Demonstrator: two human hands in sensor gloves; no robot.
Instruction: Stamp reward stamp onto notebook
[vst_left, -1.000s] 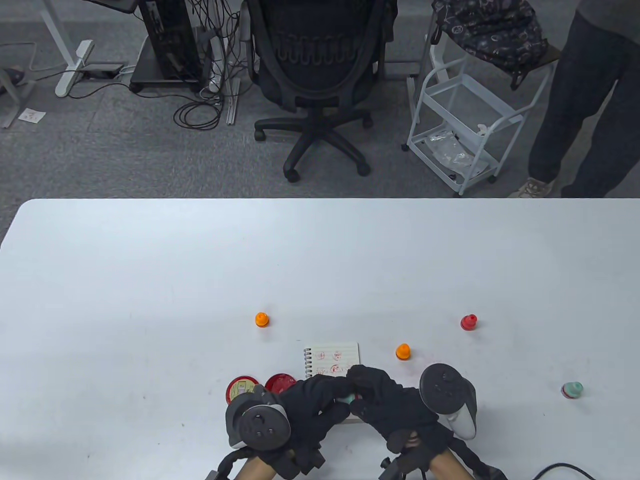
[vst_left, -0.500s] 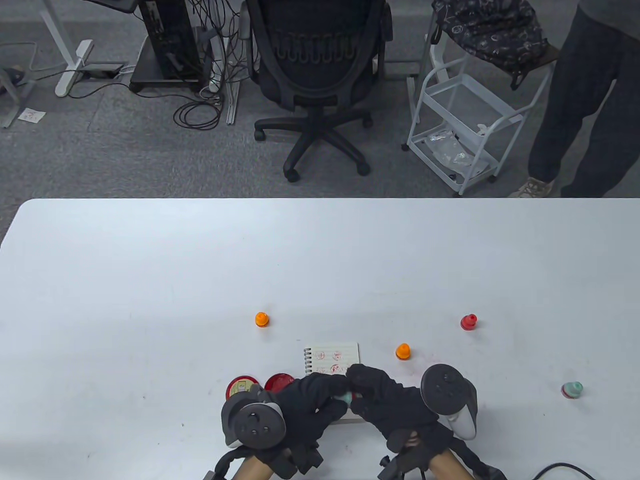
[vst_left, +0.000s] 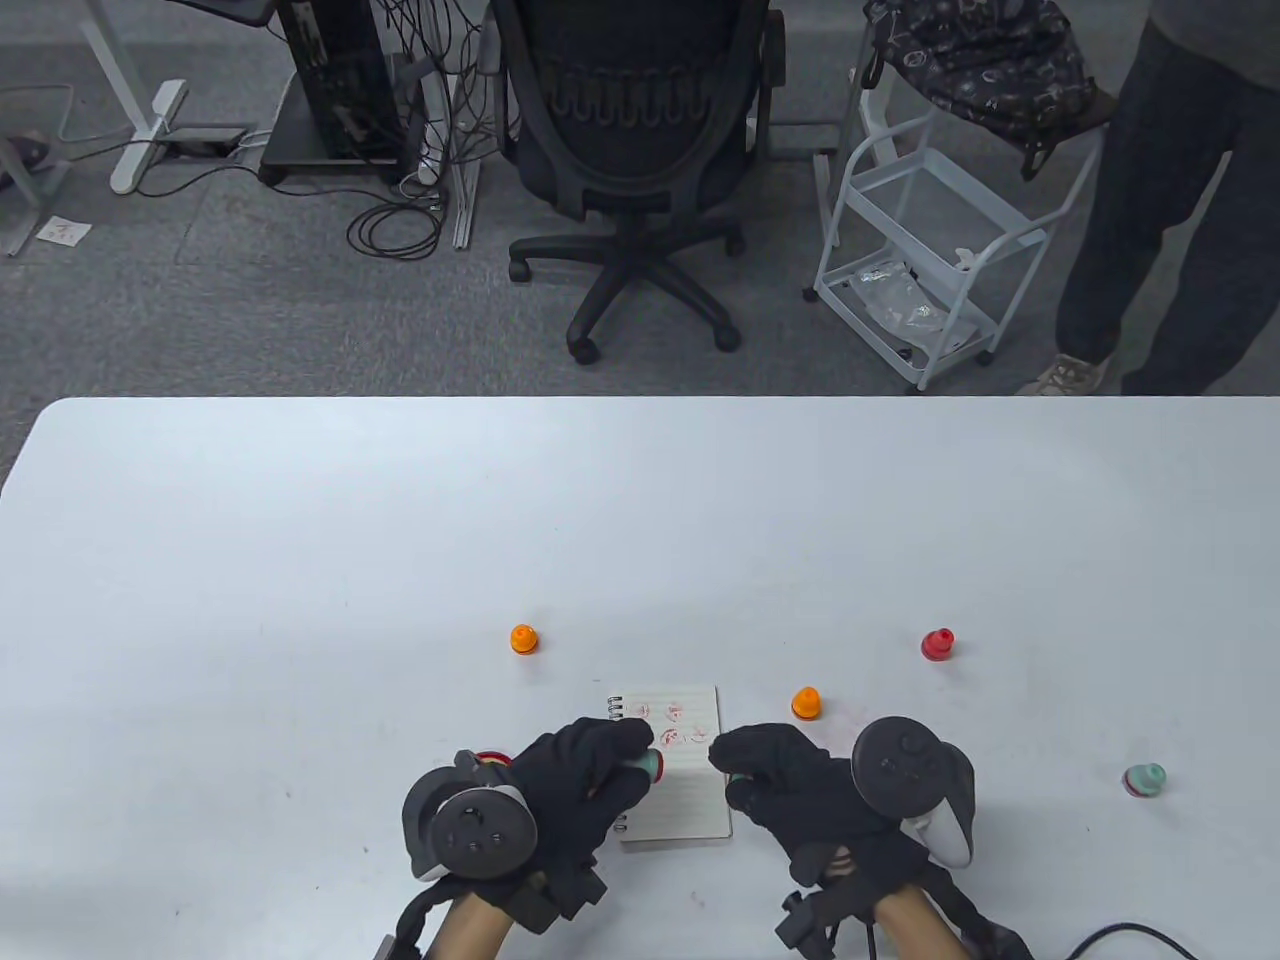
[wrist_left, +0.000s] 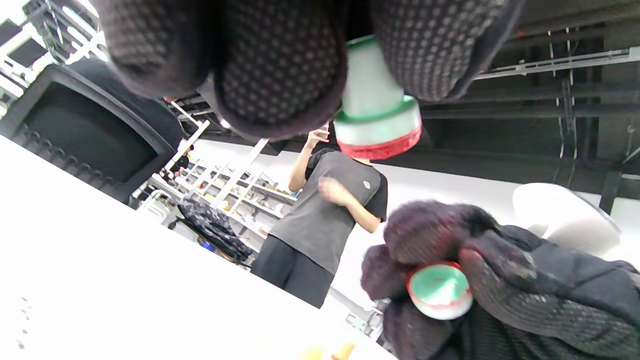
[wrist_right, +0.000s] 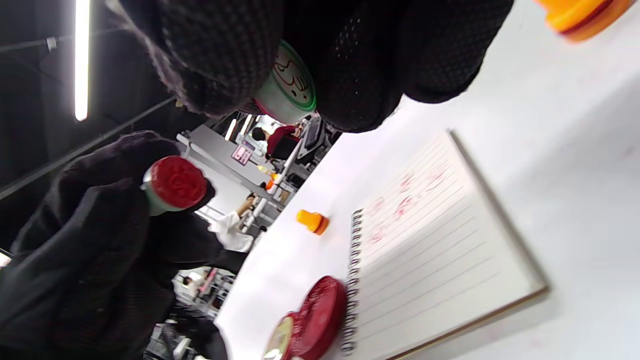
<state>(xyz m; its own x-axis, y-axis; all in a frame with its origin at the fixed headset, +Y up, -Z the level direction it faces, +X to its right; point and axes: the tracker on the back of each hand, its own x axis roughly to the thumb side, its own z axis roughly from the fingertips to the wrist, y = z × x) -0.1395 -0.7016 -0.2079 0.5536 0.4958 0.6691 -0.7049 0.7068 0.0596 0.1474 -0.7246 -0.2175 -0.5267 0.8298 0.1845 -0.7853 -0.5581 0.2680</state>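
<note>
a white bench (vst_left: 300, 560) fills the lower part of the table view; beyond its far edge lies grey carpet with a black office chair (vst_left: 630, 150), a white wire cart (vst_left: 920, 250), loose cables and a standing person (vst_left: 1160, 200) in dark trousers; on the bench an orange stamp (vst_left: 523, 639) stands beyond the notebook (vst_left: 690, 790), a second orange stamp (vst_left: 806, 703) just to the notebook's right, a red stamp (vst_left: 937, 645) further right and a mint stamp (vst_left: 1143, 779) well apart near the right edge; a red ink pad (wrist_right: 320, 315) sits just beside the notebook's spiral edge, mostly hidden behind the left hand in the table view; the notebook lies open on lined paper, with several red prints on its far half; the left hand (vst_left: 585, 790) has its fingers closed around the stem of the reward stamp (vst_left: 648, 767), holding it over the notebook's left part, the red inked face uncovered and, in the table view, turned toward the right hand; whether it touches the page cannot be told; the right hand (vst_left: 790, 785) is just off the notebook's right edge, its fingers wrapped around the mint cap (wrist_left: 440, 291), whose hollow shows in the left wrist view; the two hands are apart, the page bare between them.
</note>
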